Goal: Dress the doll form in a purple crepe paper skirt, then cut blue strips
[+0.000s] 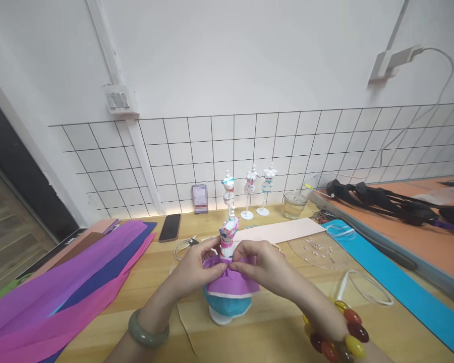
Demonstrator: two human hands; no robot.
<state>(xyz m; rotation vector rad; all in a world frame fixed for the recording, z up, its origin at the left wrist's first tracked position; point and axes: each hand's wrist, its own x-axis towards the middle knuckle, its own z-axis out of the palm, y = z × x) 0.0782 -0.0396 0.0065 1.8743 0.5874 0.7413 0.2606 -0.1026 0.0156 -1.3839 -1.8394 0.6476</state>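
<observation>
With left fingers [215, 273] and right fingers [246, 269] I pinch the purple skirt [230, 286], likely soft and light, at the front mannequin [226, 251]'s waist, probably its surest hold.

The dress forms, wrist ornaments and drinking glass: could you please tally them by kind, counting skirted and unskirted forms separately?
Skirted dress form, its purple skirt between the left hand and right hand: 1
Unskirted dress forms, behind: 3
Green bangle: 1
Beaded bracelet: 1
Glass: 1
Total: 7
</observation>
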